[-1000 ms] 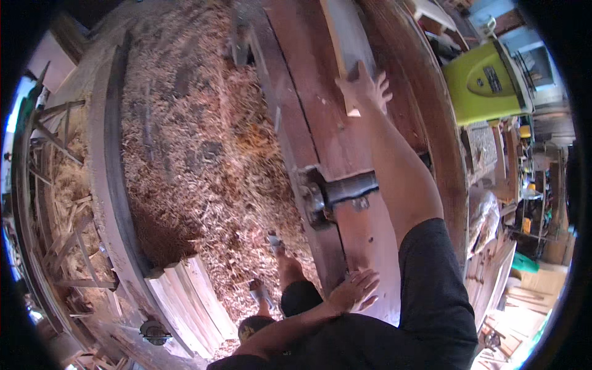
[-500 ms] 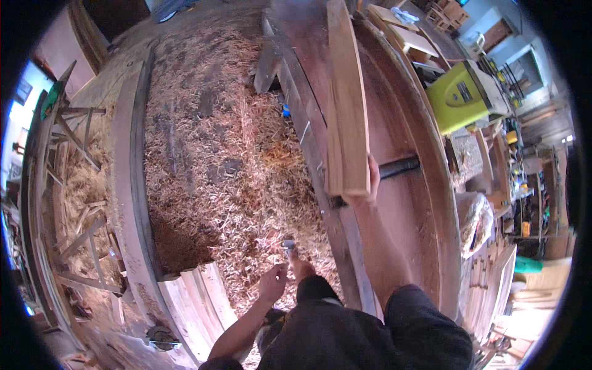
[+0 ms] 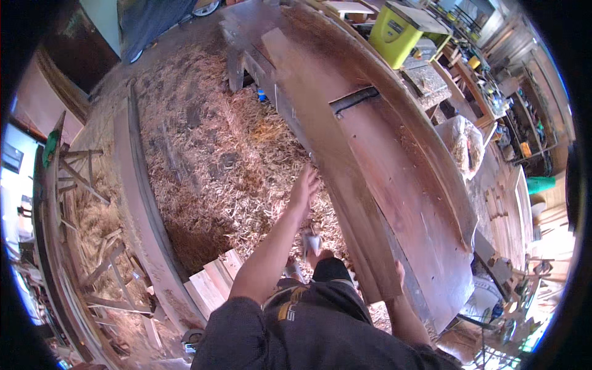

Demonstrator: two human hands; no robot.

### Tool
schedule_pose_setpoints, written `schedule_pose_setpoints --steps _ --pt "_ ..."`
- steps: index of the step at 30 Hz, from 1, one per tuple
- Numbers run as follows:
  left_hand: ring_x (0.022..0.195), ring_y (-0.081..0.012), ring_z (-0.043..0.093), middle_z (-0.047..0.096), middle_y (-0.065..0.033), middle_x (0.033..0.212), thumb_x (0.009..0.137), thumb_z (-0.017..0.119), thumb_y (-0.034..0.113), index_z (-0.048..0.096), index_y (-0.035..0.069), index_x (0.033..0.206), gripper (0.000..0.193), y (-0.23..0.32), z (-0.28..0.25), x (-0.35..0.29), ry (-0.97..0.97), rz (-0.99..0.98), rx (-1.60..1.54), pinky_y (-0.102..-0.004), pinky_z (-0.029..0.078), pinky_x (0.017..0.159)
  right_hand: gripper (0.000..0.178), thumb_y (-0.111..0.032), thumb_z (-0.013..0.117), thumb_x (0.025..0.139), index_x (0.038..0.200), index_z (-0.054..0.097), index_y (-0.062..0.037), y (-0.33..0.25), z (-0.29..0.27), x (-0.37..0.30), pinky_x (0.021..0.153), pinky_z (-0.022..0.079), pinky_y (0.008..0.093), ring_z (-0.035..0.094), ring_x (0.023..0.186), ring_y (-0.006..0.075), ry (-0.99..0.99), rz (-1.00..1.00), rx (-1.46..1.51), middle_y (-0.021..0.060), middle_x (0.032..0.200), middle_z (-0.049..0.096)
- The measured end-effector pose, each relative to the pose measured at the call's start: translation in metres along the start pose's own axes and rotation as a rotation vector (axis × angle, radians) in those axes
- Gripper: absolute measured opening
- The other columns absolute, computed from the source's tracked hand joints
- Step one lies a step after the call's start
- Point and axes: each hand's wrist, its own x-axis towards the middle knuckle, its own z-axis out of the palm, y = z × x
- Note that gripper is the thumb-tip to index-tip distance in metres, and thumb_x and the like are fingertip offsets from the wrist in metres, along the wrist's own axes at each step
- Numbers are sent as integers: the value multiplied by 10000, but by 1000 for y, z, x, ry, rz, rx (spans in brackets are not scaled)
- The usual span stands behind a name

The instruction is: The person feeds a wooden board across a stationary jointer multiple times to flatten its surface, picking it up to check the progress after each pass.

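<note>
A long, wide wooden plank [image 3: 345,179] slants across the left side of the workbench [image 3: 413,216], its near end past the bench's edge and close to my body. My right hand [image 3: 399,280] grips that near end from the right side and below; most of its fingers are hidden behind the wood. My left hand [image 3: 303,190] is raised beside the plank's left edge, fingers outstretched and holding nothing. Whether its fingertips touch the wood, I cannot tell.
Wood shavings cover the floor [image 3: 203,142]. A long beam [image 3: 139,203] runs along the left, with short pale boards [image 3: 213,280] near its close end. Beyond the bench stand a yellow-green machine [image 3: 398,37] and a clear plastic bag [image 3: 459,145]. A dark slot [image 3: 354,98] crosses the bench top.
The plank has come toward me and swung into a slant, its near end now by my body. My right hand moved back with it. My left hand rose toward the plank and opened.
</note>
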Motion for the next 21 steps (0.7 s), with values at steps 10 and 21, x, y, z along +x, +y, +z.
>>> schedule_pose_setpoints --steps 10,21 --pt "1265 -317 534 521 -156 1367 946 338 786 360 75 1516 912 -73 91 -79 -270 156 -318 -509 492 1010 973 -342 869 674 1509 473 -38 -74 -1 -227 1142 385 420 486 1333 350 -173 -225 -1254 230 1444 481" --pt "1197 -317 601 596 -190 1265 927 326 836 450 45 1458 961 -310 224 -251 -475 -430 -246 -478 544 988 1137 -288 899 490 1525 465 -106 -103 -275 -430 1130 398 489 448 1318 461 271 -224 -1594 273 1421 422"
